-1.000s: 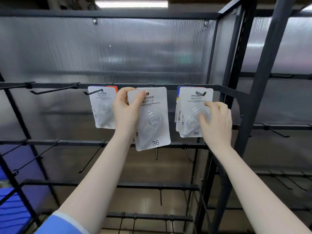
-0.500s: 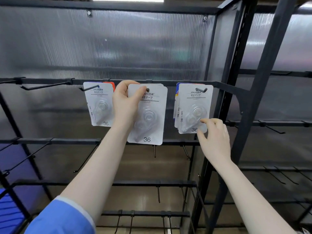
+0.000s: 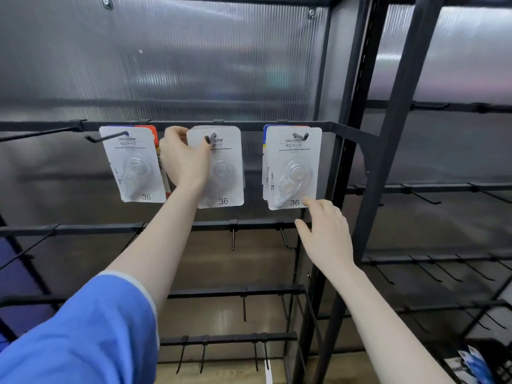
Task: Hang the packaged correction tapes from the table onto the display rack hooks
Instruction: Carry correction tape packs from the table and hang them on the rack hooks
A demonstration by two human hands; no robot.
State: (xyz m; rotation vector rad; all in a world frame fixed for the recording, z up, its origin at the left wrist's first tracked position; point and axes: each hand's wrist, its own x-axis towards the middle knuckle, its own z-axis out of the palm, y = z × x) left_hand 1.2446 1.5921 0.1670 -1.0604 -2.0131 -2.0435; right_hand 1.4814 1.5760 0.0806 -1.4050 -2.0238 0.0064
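Both arms reach up and forward, bare forearms in view. Left arm: blue short sleeve [image 3: 83, 333] at upper arm, forearm angled up to the right. Left hand [image 3: 184, 159] raised, back toward camera, fingers curled, thumb and fingers pinching the top left edge of the middle pack [image 3: 221, 167]. Right hand [image 3: 327, 234] lower, palm away, fingers relaxed; index finger extended, its tip at the lower right corner of the right pack [image 3: 293, 167].
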